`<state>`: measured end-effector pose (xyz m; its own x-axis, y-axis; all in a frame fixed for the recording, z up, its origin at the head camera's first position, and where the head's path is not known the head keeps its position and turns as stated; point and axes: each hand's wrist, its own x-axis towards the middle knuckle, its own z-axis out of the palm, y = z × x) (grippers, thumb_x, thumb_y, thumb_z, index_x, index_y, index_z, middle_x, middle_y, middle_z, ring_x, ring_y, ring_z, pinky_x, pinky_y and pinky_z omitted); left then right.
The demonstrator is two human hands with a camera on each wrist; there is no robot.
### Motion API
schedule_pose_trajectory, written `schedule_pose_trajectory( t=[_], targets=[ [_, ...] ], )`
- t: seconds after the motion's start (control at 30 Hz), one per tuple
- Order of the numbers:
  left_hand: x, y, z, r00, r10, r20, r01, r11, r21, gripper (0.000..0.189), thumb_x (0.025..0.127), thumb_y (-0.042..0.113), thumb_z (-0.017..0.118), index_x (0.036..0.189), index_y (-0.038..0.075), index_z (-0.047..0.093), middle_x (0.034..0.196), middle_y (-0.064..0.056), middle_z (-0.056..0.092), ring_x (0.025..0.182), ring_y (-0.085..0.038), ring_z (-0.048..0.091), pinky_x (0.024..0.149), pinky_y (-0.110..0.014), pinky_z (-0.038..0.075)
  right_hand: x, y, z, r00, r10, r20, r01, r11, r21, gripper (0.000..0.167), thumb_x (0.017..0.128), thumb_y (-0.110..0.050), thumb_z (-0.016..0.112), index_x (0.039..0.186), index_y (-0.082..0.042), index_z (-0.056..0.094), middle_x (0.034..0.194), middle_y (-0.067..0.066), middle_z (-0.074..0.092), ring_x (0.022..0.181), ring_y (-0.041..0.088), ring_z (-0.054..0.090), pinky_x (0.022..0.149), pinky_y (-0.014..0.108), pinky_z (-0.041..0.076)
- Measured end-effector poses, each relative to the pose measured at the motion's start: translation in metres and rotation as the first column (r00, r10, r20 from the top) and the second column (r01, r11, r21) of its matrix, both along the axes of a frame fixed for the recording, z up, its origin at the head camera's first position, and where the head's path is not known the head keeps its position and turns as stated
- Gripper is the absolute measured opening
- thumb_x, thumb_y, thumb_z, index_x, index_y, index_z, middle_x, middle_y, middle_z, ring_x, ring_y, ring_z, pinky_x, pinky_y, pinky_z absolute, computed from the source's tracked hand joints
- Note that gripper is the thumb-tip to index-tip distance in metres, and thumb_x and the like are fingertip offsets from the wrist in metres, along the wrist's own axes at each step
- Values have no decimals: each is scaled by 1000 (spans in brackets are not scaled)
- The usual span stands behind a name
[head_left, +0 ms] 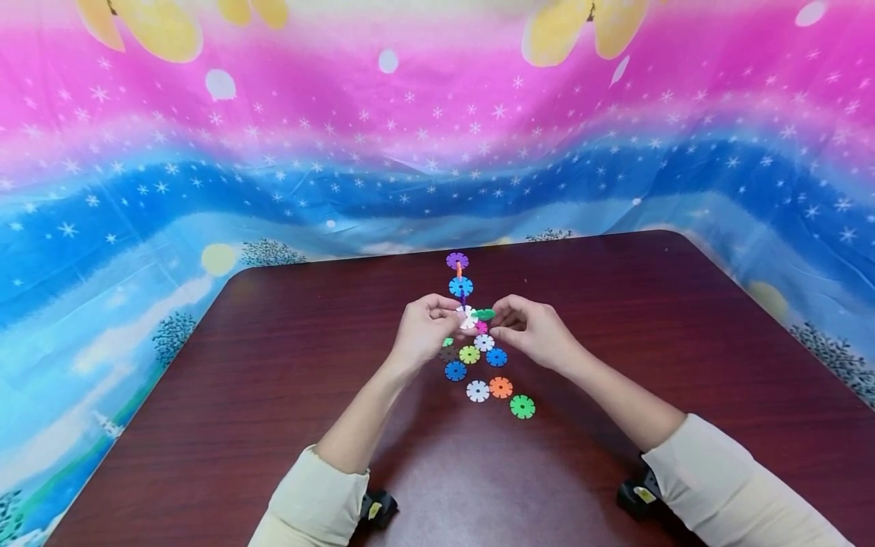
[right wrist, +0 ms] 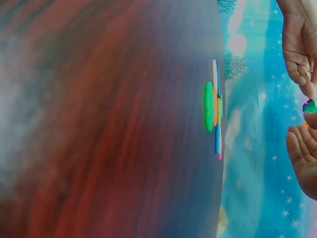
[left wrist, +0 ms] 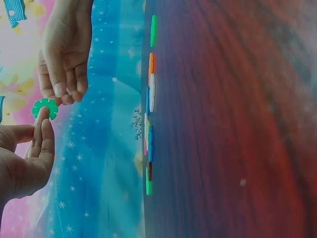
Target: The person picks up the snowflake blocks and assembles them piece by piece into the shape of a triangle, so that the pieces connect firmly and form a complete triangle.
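Observation:
My left hand [head_left: 417,334] pinches a white notched plastic disc [head_left: 468,317] between thumb and fingers, above the table. At the white disc's right side is a green notched disc [head_left: 484,314], its far edge held by the fingertips of my right hand [head_left: 538,334]. Rising from the white disc is a linked chain: a purple disc seen edge-on [head_left: 462,297], a blue disc [head_left: 461,286], an orange disc edge-on [head_left: 459,270] and a purple disc [head_left: 457,260] at the end. In the left wrist view the green disc [left wrist: 51,110] shows between both hands; fingers partly hide it.
Loose notched discs lie flat below my hands, among them a green disc [head_left: 522,406], an orange disc [head_left: 501,387], a white disc [head_left: 478,391] and a blue disc [head_left: 455,371]. The dark wood table [head_left: 273,425] ends at a patterned cloth backdrop [head_left: 342,175].

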<state>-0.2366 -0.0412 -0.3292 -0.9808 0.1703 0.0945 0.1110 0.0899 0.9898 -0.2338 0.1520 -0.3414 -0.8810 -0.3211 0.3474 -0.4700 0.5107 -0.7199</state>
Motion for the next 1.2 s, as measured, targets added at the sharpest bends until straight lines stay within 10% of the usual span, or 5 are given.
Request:
schedule_pose_trajectory(
  t=[0.23, 0.7, 1.2],
  targets=[
    [-1, -5, 2, 1000, 27, -2, -27, 1000, 15, 20, 87, 1, 61, 105, -7, 58, 87, -18, 67, 76, -25, 68, 72, -36, 53, -2, 4, -6, 987, 76, 144, -103, 977, 186, 24, 80, -4, 71, 101, 1, 62, 83, 2, 61, 77, 17, 59, 68, 28, 51],
    [-4, -12, 2, 996, 90, 23, -91, 992, 86, 18, 86, 0, 61, 102, -6, 57, 83, -18, 67, 73, -23, 68, 69, -27, 53, 0, 3, -19, 943, 150, 298, -282, 834, 474, 26, 74, -8, 76, 98, -5, 66, 82, 0, 58, 76, 14, 50, 63, 25, 45],
    [-6, -15, 3, 996, 86, 28, -88, 993, 79, 19, 85, 0, 60, 102, -4, 56, 84, -17, 67, 74, -23, 68, 77, -31, 52, 6, -4, -25, 963, 94, 254, -218, 824, 523, 24, 68, -10, 81, 78, -11, 59, 70, -3, 51, 66, 12, 46, 58, 25, 41]
  ],
)
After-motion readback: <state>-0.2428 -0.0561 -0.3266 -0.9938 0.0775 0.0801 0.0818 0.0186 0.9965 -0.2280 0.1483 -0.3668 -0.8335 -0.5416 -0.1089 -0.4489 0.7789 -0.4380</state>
